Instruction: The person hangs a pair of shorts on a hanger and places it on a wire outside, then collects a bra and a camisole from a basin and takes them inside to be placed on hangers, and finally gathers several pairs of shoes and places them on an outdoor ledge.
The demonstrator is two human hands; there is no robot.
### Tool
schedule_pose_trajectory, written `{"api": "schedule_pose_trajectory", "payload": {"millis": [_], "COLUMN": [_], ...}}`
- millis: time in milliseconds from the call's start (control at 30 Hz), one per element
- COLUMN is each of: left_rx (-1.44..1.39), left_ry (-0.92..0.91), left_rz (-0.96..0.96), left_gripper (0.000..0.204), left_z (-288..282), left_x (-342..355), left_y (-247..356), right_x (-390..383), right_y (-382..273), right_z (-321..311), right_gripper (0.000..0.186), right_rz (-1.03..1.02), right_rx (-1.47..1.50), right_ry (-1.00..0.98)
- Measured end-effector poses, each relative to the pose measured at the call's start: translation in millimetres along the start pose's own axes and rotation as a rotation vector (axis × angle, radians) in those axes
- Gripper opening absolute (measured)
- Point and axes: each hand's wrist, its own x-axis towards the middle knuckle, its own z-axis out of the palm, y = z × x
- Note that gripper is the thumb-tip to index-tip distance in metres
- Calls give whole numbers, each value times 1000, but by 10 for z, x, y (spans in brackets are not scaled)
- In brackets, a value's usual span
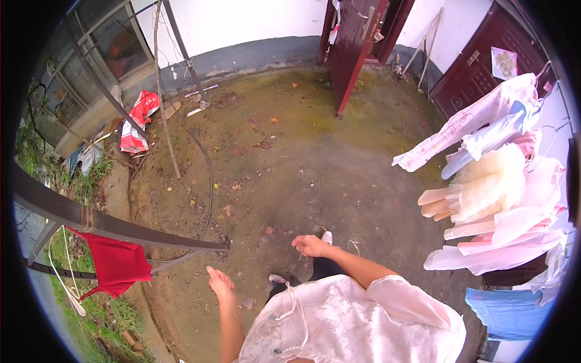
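Note:
My left hand [220, 282] hangs in the air at the lower middle, with one finger stretched out and the others loosely bent. Nothing shows in it. Held out in front of my body is my right hand [310, 246], its fingers loosely bent and also holding nothing that I can see. Neither hand touches anything. To the left of my left hand, a red cloth [118, 263] with straps hangs by a dark metal post [121, 221]. On the right, beyond my right arm, several pale garments hang in a row, among them a cream dress [490, 184] and a light blue skirt [511, 311].
A dark red door [351, 51] stands ajar at the back; another red door [484, 57] is at the far right. A wooden pole [163, 109] leans near a red and white sack [140, 118]. A hose [209, 175] and scattered leaves lie on the mossy ground [351, 175].

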Motion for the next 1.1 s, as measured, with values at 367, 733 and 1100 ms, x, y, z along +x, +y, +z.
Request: {"api": "schedule_pose_trajectory", "payload": {"millis": [367,733,1100], "left_rx": [239,406,521], "left_ry": [-460,-502,-677], "left_rz": [-26,-116,11], "left_gripper": [45,40,36], "left_z": [2692,3929,6051], "left_x": [-8,239,890], "left_y": [-450,-700,310], "right_x": [-1512,-1882,-1904], "right_y": [-1331,-1414,-1445], "right_z": [-2876,-4311,-5242], "right_gripper": [98,82,52], "right_rz": [-1250,-1552,-1853], "right_rx": [986,807,526], "right_ry": [-176,320,812]}}
